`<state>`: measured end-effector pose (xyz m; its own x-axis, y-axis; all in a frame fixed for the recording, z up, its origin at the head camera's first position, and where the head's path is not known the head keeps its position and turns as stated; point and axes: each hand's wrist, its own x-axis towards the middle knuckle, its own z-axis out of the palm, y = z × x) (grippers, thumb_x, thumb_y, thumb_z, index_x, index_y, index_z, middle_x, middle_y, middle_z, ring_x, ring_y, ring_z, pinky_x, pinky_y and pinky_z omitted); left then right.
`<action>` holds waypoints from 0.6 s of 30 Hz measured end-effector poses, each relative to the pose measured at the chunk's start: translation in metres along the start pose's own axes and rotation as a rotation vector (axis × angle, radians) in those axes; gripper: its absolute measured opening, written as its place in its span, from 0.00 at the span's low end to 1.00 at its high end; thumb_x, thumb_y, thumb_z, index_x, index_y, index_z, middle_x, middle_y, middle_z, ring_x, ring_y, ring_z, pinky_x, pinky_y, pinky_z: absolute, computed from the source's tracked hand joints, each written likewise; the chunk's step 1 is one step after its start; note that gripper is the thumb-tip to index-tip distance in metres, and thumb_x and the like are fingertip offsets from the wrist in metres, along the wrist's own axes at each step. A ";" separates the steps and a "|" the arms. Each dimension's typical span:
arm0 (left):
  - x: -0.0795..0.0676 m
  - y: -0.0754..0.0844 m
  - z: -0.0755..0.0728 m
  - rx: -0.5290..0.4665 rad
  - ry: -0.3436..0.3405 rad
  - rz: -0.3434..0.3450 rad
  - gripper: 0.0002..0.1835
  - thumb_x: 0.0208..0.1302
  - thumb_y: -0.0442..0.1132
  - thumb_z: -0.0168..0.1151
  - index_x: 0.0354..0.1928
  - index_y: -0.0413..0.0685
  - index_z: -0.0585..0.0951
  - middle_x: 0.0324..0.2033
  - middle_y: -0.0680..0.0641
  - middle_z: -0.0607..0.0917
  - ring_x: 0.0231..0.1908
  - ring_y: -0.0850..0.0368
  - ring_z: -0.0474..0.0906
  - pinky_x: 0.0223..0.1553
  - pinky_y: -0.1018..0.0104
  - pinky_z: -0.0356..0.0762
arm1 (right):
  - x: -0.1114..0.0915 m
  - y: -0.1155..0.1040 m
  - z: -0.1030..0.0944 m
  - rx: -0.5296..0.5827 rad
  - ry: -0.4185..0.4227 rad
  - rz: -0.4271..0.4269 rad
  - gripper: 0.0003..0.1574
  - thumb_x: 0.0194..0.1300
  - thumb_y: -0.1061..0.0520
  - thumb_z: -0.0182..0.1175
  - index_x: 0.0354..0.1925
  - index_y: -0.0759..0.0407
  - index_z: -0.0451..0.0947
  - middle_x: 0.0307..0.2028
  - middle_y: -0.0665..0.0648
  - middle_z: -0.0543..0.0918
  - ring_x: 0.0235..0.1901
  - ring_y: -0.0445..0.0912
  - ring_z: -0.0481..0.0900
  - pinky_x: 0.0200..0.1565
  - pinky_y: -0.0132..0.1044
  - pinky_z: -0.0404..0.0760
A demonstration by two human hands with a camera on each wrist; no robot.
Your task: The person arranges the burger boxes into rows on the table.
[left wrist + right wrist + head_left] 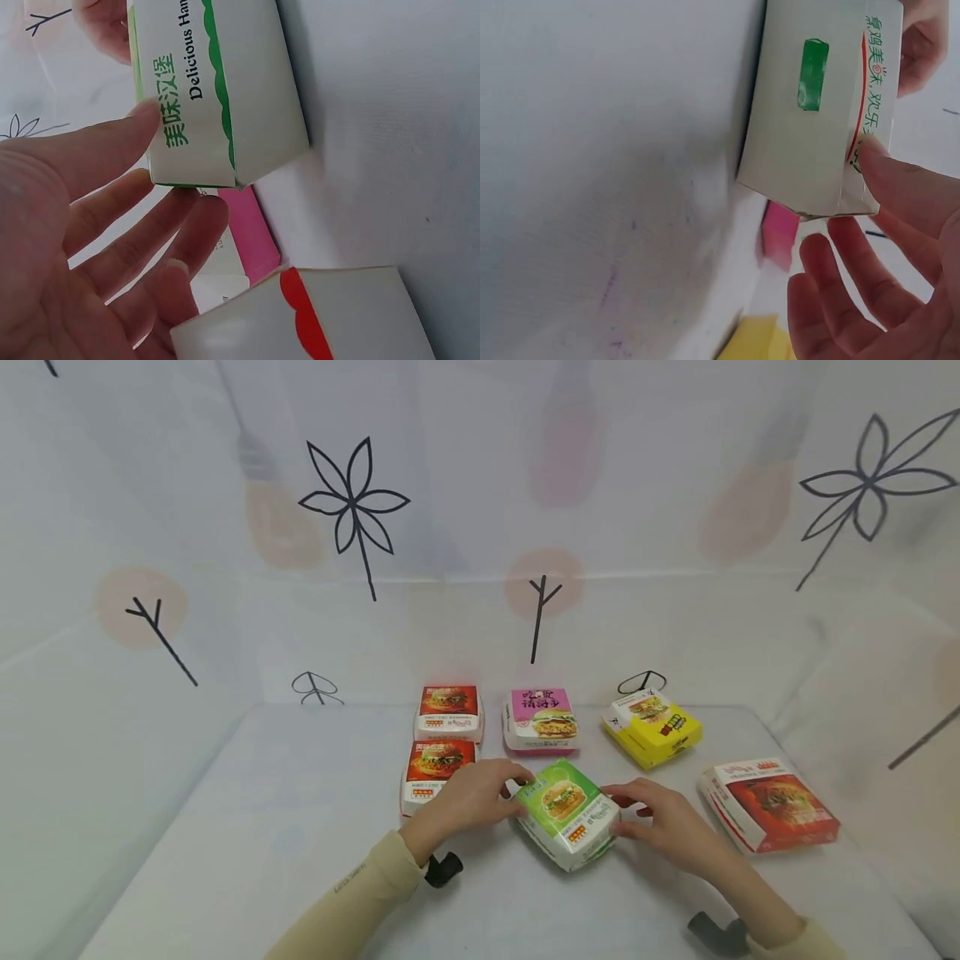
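A green and white burger box (567, 814) sits turned at an angle on the white table, between both hands. My left hand (474, 797) grips its left corner, the thumb (112, 150) on the printed side and the fingertips round the adjoining face. At the opposite corner my right hand (667, 822) holds it the same way, its thumb (907, 180) over the printed edge in the right wrist view. Just left of my left hand lies a red and white burger box (437, 768), partly covered by that hand in the head view.
Behind stand another red burger box (447, 712), a pink one (541, 720) and a yellow one (652, 725). A third red box (772, 804) lies right of my right hand. White patterned cloth (450, 635) rises behind the table (225, 860).
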<state>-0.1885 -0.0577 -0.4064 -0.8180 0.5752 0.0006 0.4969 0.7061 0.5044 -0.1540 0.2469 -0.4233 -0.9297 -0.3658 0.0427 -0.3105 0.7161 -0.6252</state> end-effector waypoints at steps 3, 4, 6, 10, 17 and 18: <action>0.001 0.000 0.000 0.011 0.003 -0.008 0.21 0.62 0.47 0.71 0.58 0.57 0.82 0.51 0.57 0.83 0.43 0.63 0.79 0.37 0.73 0.76 | -0.002 -0.002 0.004 -0.009 0.024 -0.008 0.31 0.57 0.49 0.73 0.59 0.54 0.80 0.45 0.47 0.82 0.45 0.45 0.79 0.44 0.38 0.82; 0.001 0.000 0.000 0.014 0.005 -0.011 0.21 0.62 0.47 0.71 0.57 0.57 0.82 0.50 0.58 0.83 0.43 0.63 0.79 0.37 0.72 0.76 | -0.002 -0.002 0.005 -0.015 0.032 -0.013 0.32 0.57 0.49 0.74 0.59 0.54 0.80 0.45 0.46 0.82 0.45 0.45 0.79 0.44 0.38 0.82; 0.002 0.001 0.000 0.027 0.021 -0.015 0.19 0.63 0.46 0.70 0.56 0.57 0.82 0.49 0.58 0.83 0.42 0.64 0.78 0.37 0.72 0.76 | -0.003 -0.003 0.007 -0.025 0.057 -0.020 0.33 0.56 0.50 0.75 0.58 0.55 0.80 0.44 0.47 0.82 0.44 0.45 0.79 0.43 0.39 0.82; 0.004 0.004 0.000 0.072 0.068 -0.011 0.17 0.63 0.44 0.70 0.54 0.58 0.83 0.48 0.58 0.82 0.41 0.65 0.78 0.38 0.72 0.76 | -0.003 -0.004 0.011 -0.015 0.092 -0.012 0.38 0.53 0.48 0.76 0.61 0.54 0.78 0.51 0.52 0.80 0.47 0.48 0.79 0.44 0.40 0.83; 0.006 0.008 0.000 0.016 0.068 -0.007 0.19 0.60 0.46 0.73 0.53 0.56 0.83 0.50 0.56 0.82 0.46 0.58 0.81 0.42 0.69 0.78 | -0.003 -0.009 0.019 0.042 0.064 -0.038 0.48 0.54 0.43 0.74 0.69 0.56 0.70 0.69 0.65 0.67 0.63 0.64 0.69 0.52 0.51 0.81; 0.006 0.008 0.000 0.015 0.059 -0.007 0.21 0.59 0.48 0.74 0.54 0.57 0.83 0.52 0.56 0.81 0.49 0.58 0.81 0.45 0.68 0.78 | -0.003 -0.010 0.020 0.048 0.058 -0.028 0.49 0.54 0.42 0.74 0.70 0.55 0.70 0.70 0.65 0.65 0.65 0.65 0.68 0.54 0.52 0.80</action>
<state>-0.1897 -0.0484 -0.4029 -0.8367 0.5455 0.0480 0.4952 0.7163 0.4916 -0.1442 0.2287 -0.4328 -0.9312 -0.3492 0.1048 -0.3278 0.6763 -0.6597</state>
